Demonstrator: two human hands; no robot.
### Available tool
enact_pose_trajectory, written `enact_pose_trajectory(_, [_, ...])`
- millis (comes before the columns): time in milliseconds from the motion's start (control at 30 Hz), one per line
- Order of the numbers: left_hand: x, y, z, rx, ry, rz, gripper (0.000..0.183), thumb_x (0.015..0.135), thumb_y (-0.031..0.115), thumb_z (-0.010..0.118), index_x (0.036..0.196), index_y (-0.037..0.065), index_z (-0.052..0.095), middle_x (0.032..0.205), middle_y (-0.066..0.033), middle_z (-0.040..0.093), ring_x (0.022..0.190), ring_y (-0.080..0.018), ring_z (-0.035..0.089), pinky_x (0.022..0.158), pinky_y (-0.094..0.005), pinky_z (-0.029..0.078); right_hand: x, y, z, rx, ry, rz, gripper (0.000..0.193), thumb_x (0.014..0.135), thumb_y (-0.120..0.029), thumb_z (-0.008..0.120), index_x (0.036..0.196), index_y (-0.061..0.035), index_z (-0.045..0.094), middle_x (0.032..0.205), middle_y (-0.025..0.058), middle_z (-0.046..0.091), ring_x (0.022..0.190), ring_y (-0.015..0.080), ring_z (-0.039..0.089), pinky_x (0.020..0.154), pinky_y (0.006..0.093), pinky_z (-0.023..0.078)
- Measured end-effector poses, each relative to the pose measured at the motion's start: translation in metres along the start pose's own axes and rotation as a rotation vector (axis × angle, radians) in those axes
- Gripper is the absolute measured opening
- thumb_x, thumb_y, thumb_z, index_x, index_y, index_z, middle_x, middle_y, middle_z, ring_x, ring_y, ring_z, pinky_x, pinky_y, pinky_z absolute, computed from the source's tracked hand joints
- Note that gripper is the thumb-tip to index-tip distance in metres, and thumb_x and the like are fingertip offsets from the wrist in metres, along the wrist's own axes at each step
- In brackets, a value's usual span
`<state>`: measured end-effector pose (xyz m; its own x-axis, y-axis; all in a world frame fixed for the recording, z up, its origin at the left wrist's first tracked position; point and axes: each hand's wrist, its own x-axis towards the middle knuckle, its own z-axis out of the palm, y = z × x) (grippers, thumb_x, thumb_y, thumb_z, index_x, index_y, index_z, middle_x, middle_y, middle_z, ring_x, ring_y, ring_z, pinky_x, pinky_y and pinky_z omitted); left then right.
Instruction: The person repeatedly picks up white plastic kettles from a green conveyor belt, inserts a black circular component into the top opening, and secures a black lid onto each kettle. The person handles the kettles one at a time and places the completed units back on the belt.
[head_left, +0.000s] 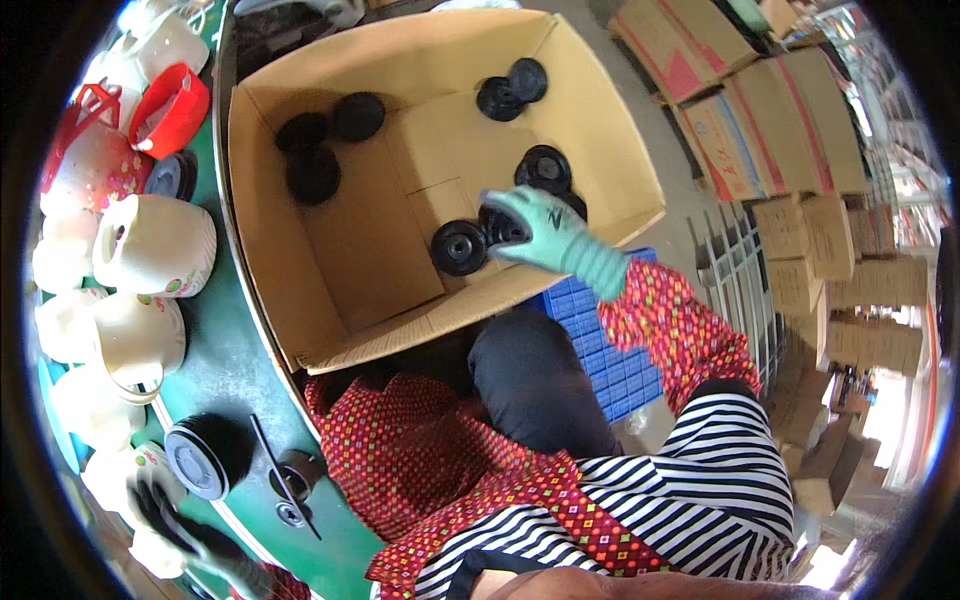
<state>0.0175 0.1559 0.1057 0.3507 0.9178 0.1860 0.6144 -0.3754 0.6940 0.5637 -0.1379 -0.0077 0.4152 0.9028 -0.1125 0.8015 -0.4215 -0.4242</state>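
My right hand [548,232], in a pale green glove, reaches into a large cardboard box [350,270]. Its thumb and fingers close around a black round disc [503,226], partly hidden by the glove. Touching or just beside it lies another black disc [459,248] with a ringed centre. More black discs sit in the box in small groups, such as the pair [511,90] at the far right and the cluster [315,172] on the left. At the lower left, my left hand [185,530], in a dark glove and slightly blurred, has its fingers stretched out beside a white pot [135,480].
A green table [215,370] on the left bears several white pots [157,246], a red band-shaped part [172,110], a stack of black discs [197,458] and a thin dark rod [284,478]. Right of the box are a blue plastic crate [600,345] and stacked cartons [775,130].
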Motion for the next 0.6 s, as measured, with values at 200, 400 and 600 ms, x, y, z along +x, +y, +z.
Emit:
enact_pose_trajectory(200, [0.07,0.13,0.276,-0.202,-0.973,0.197,0.074,0.093,0.015,0.078,0.157,0.002,0.044,0.16,-0.0218,0.047,0.149,-0.0341,0.046,0.122,-0.0444,0.039,0.093,0.139,0.099,-0.509,-0.594,-0.024,0.127,0.071,-0.045,0.09,0.17,-0.0167,0.016,0.173,0.0244,0.019,0.16,0.0427,0.02,0.127,0.0616,0.019])
enact_pose_trajectory(400, [0.047,0.073,0.545,0.242,-1.324,0.115,0.117,0.082,0.05,0.085,0.166,0.002,0.019,0.168,-0.0291,0.029,0.158,-0.0412,0.027,0.128,-0.043,0.029,0.139,0.18,0.168,-0.442,-0.798,-0.088,0.133,0.065,-0.049,0.092,0.169,-0.0153,0.017,0.174,0.023,0.017,0.162,0.0407,0.015,0.128,0.062,0.017])
enact_pose_trajectory(600, [0.002,0.044,0.613,0.433,-1.249,0.032,0.119,0.08,0.054,0.085,0.169,0.013,0.017,0.171,-0.023,0.024,0.157,-0.0385,0.029,0.121,-0.0578,0.035,0.135,0.188,0.186,-0.419,-0.74,-0.163,0.128,0.061,-0.059,0.092,0.165,-0.0134,0.033,0.161,0.0259,0.037,0.148,0.0451,0.038,0.12,0.0614,0.03])
